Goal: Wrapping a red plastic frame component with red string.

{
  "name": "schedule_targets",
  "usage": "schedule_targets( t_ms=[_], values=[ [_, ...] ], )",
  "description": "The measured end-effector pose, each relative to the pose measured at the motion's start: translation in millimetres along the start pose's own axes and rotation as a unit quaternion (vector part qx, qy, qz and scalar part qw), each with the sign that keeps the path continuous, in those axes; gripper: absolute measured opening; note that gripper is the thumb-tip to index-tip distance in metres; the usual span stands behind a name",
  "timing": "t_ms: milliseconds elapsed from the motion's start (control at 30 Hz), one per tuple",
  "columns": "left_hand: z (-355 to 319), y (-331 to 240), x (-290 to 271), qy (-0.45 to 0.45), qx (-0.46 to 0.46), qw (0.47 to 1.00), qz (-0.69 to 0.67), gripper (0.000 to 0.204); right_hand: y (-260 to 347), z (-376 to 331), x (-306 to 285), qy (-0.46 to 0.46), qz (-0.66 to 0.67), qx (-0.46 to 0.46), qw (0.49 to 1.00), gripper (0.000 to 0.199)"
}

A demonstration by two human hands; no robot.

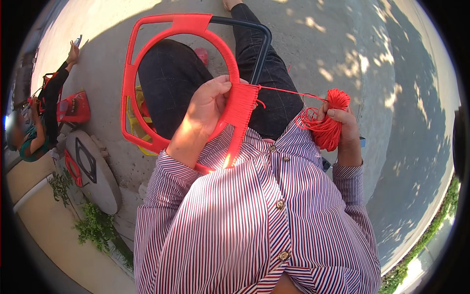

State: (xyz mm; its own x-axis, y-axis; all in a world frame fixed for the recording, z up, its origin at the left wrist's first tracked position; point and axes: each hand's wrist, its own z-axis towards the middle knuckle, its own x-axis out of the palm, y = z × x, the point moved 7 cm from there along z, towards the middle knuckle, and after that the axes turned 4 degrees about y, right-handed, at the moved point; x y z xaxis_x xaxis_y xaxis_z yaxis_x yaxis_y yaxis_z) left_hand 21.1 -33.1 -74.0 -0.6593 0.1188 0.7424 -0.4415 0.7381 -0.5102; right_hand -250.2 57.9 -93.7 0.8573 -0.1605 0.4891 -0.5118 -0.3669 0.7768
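Note:
A frame (192,23) with a round ring inside a squarish outer tube rests over my lap. Red cord wraps most of it, while bare black tube (264,49) shows at the upper right corner. My left hand (210,98) is closed on the ring's right side, thumb on the wrapped cord. In my right hand (342,122) is a bundle of red cord (338,100), gripped at its middle with loose loops hanging below. One strand (289,91) runs taut from the bundle to the wrapped edge, and a short cord end sticks out there.
Another person (41,112) sits at the far left beside a red bag (76,107). A round stone slab (105,181) holds a black frame (85,159) and a red frame (73,168). Something yellow (139,125) lies below my frame. Green plants (95,225) grow near the wall.

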Motion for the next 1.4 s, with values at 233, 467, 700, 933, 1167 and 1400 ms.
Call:
schedule_targets(
  t_ms=[233, 467, 700, 933, 1167, 1400],
  values=[
    [-3, -5, 1, -0.051, -0.006, 0.998, 0.033, 0.028, 2, 0, -1, 0.012, -0.028, 0.003, 1.0, 0.023],
    [5, -6, 0, -0.097, -0.004, 0.992, 0.086, 0.026, 5, -2, 3, -0.01, -0.038, 0.001, 0.999, 0.026],
    [4, -8, -1, -0.095, 0.027, 0.994, 0.045, 0.025, -4, -6, 5, 0.019, -0.075, 0.026, 0.997, 0.016],
    [4, -10, 4, -0.034, 0.041, 0.999, -0.005, 0.027, -31, 1, -17, -0.017, -0.104, 0.094, 0.99, 0.009],
    [3, 1, 1, -0.043, -0.004, 0.999, 0.01, 0.03, 32, 53, -8, -0.105, -0.361, -0.011, 0.926, 0.035],
    [-9, -20, -1, -0.172, 0.223, 0.956, 0.087, 0.039, 87, 60, 173, 0.098, -0.673, -0.308, 0.666, 0.044]
  ],
)
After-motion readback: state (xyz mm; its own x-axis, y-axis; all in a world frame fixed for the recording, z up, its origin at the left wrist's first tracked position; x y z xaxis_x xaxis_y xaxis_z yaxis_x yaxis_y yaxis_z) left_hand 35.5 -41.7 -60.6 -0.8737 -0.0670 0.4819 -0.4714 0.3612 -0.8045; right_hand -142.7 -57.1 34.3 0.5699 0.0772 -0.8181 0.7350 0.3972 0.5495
